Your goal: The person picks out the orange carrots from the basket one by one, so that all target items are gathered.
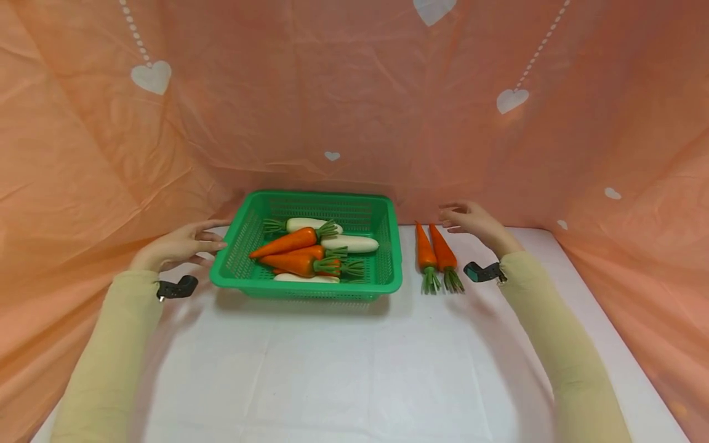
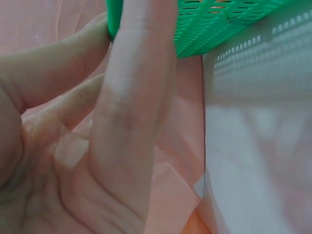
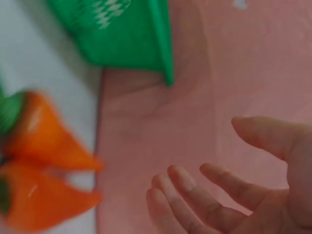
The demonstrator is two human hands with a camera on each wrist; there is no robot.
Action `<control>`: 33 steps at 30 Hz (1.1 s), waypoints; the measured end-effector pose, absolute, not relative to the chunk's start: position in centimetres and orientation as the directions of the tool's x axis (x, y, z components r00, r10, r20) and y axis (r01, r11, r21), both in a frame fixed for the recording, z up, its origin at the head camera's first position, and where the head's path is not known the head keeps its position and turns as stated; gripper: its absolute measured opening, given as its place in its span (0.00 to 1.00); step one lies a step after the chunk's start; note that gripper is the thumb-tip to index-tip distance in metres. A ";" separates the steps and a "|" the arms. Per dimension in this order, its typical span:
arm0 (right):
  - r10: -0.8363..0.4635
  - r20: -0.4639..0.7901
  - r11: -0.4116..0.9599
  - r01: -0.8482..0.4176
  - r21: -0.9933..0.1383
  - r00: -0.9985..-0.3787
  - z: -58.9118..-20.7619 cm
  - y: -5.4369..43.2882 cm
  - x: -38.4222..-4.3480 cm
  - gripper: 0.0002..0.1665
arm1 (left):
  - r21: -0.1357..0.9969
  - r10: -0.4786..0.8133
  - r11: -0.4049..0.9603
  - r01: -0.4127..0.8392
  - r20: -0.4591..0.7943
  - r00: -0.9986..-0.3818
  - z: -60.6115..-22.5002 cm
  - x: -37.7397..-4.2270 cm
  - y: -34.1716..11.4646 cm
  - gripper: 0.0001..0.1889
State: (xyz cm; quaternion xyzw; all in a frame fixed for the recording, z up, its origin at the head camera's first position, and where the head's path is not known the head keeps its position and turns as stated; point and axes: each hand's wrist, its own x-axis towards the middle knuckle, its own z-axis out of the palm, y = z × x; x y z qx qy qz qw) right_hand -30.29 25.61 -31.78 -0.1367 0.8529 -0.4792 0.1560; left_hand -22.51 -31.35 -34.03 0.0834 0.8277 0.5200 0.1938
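A person's left hand [image 1: 185,245] reaches the left side of a green basket [image 1: 394,246] on a white-covered table [image 1: 332,369], seen from my remote post through head and wrist cameras. Its fingers are spread and mostly straight, the tips at the basket's rim; I cannot tell how firmly they touch it.

On the opposite side, the right hand [image 1: 471,220] hangs in the air near the table's far edge, holding nothing. My right wrist view shows its thumb apart from the fingers, which curve loosely, without pinching anything.

Two loose carrots [image 1: 426,251] lie side by side on the table between the basket and the right hand, pointed ends toward the backdrop, green stems toward the wearer; the hand is clear of both.

Inside the perforated basket, I see a pile of carrots [image 1: 285,242] lying among white radishes [image 1: 350,244]: one radish toward the back, one at the right, another partly hidden in front. The overlap keeps me from counting every carrot.

Pale yellow sleeves [image 1: 102,357] cover both arms, and a peach-pink backdrop [image 1: 360,92] printed with white hearts [image 1: 152,77] surrounds the table.
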 end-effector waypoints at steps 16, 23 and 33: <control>-0.635 -0.104 0.328 -0.145 -0.934 -0.766 -29.9 13.3 -30.7 0.29 | 0.897 0.331 0.435 -0.076 -0.238 -0.913 -34.1 -22.6 -31.3 0.37; -0.761 -0.160 0.321 -0.151 -0.935 -0.629 -30.5 8.8 -29.8 0.26 | 0.895 0.325 0.439 -0.081 -0.242 -0.914 -34.1 -22.6 -31.4 0.37; -0.820 -0.247 0.379 -0.167 -0.910 -0.516 -31.3 4.9 -29.3 0.30 | 0.898 0.328 0.430 -0.089 -0.247 -0.912 -34.0 -22.6 -31.3 0.38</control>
